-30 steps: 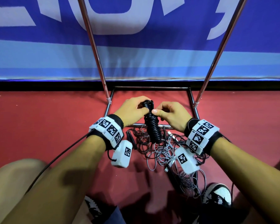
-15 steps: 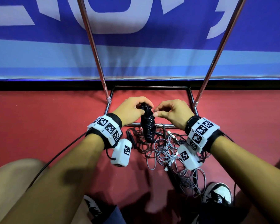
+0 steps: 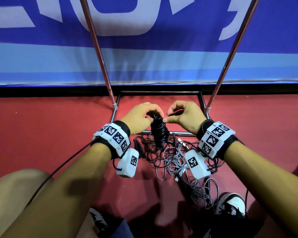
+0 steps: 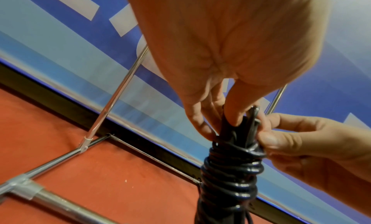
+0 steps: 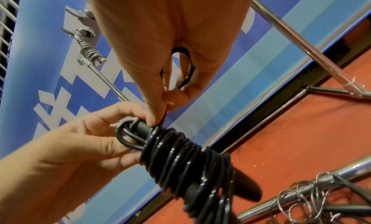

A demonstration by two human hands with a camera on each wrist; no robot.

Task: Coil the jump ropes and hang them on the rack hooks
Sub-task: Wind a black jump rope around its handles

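Note:
A black jump rope (image 3: 159,133) is wound in tight turns round its own handles, held upright above the rack's base bar. My left hand (image 3: 141,116) grips the top of the bundle (image 4: 230,164) with thumb and fingers. My right hand (image 3: 182,115) pinches the rope's free end (image 5: 186,72), a loop of it running through the curled fingers beside the bundle's top (image 5: 176,153). A tangle of loose black and grey ropes (image 3: 172,157) lies on the red floor below my wrists.
The chrome rack (image 3: 100,54) stands against a blue banner, its base frame (image 3: 158,92) on the red floor. High on the rack, hooks (image 5: 80,15) carry a coiled grey rope (image 5: 90,53). My shoes (image 3: 230,205) are near the tangle.
The bundle has dropped a little and tilted. My right hand has pulled back to the right from the bundle's top, drawing the rope's end with it. The left hand keeps its grip.

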